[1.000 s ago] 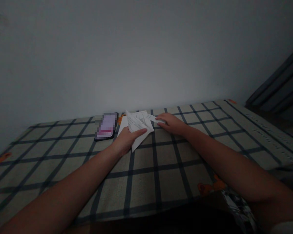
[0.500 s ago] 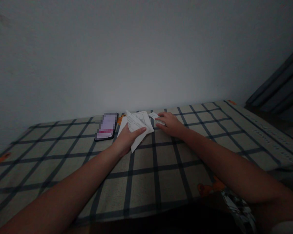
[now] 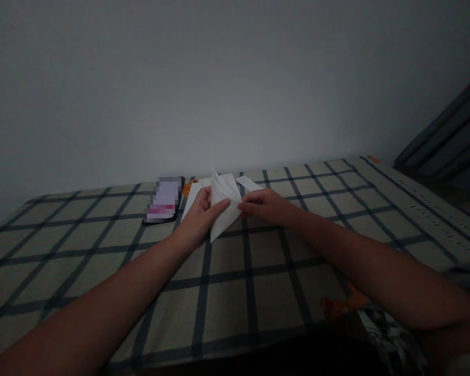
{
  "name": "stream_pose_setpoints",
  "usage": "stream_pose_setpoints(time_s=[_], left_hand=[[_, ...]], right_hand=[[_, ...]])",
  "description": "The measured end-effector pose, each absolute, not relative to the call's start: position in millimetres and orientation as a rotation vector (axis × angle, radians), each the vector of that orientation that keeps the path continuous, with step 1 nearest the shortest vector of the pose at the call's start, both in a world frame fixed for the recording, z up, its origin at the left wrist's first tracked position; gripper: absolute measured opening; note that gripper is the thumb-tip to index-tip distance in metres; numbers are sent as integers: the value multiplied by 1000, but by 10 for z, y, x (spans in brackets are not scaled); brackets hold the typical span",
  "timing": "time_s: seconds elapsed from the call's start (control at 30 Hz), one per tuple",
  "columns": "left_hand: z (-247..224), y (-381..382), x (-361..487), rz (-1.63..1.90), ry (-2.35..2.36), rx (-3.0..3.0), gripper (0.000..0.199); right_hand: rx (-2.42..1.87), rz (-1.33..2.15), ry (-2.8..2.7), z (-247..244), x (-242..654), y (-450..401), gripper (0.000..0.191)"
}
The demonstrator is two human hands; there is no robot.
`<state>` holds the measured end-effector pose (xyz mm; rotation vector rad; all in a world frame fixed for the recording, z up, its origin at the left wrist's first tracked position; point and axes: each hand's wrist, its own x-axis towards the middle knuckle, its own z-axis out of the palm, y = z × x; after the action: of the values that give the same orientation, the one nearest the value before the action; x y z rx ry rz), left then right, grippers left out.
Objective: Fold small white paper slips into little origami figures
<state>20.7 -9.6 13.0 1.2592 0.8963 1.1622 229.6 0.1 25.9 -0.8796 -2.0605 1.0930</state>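
So the folded paper (image 3: 224, 215) is up over the checked cloth (image 3: 172, 308), roughly triangular, long edge running near to far: one tip aims back at the wearer, the other at the wall (image 3: 235, 89), third corner out right. Left hand (image 3: 204, 211) has it clamped, thumb on top; right hand (image 3: 258, 202) is pinching that right corner. Paper strip (image 3: 249, 183) lies just beyond the right hand.

Right hand (image 3: 260, 201) has come to the folded paper (image 3: 224, 216).
I see the slip (image 3: 249, 183) let go, loose to that paper's right; fingertips now pinch its right corner.
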Motion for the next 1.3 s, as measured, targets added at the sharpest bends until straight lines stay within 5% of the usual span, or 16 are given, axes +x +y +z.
stream_pose_setpoints(time_s=[0.17, 0.37, 0.67, 0.8, 1.17, 1.3], left_hand=[[118, -103, 177, 1323, 975, 1527, 67], [205, -248, 200, 1084, 988, 1774, 67], [110, -93, 171, 1215, 944, 1367, 44], [91, -23, 150, 1433, 950, 1213, 53], [226, -83, 209, 1340, 902, 1036, 47], [213, -69, 187, 1287, 898, 1010, 56]], right_hand=[[-989, 1093, -1822, 226, 2273, 34, 40], [-810, 975, -1857, 225, 2203, -42, 34], [-705, 876, -1909, 222, 2320, 77, 28], [-817, 809, -1892, 194, 2392, 147, 32], [-1024, 387, -2044, 149, 2471, 230, 19], [-904, -52, -2288, 172, 2461, 166, 57]])
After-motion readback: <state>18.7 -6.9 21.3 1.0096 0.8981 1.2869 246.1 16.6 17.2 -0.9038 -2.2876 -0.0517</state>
